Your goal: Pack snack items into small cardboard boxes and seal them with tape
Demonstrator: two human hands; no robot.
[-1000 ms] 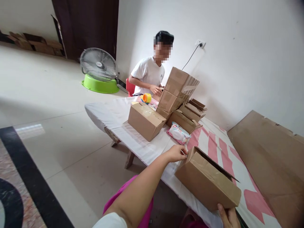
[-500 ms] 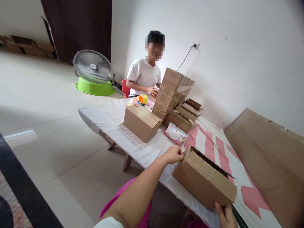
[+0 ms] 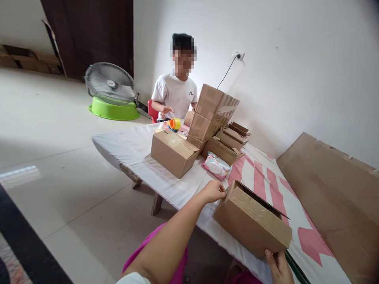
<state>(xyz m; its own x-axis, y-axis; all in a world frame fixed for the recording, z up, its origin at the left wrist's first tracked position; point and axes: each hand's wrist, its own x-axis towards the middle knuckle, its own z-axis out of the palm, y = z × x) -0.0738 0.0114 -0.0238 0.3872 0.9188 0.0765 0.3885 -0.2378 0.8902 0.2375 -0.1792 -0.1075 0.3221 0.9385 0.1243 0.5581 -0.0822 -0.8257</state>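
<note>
A brown cardboard box (image 3: 248,225) sits tilted at the near edge of the table, a long dark gap showing along its upper side. My left hand (image 3: 213,192) is closed at the box's far left end, its fingertips against the cardboard edge. At the near right corner, my right hand (image 3: 280,266) grips the lower edge, thumb on the front face and the other fingers partly hidden. Just beyond my left hand lies a pink-and-white pack of wipes (image 3: 216,165). A taped cardboard box (image 3: 173,154) rests farther left.
Stacked boxes (image 3: 209,110) and open boxes (image 3: 225,148) stand toward the wall. Behind the table sits a person (image 3: 174,92), near a yellow-orange tape roll (image 3: 175,124). A large cardboard sheet (image 3: 331,197) leans at right; a fan (image 3: 109,83) stands on a green basin (image 3: 114,109).
The other person's hand has come off the small box and now hovers open near the tape roll. My hands keep their hold on the box; the view has shifted slightly.
</note>
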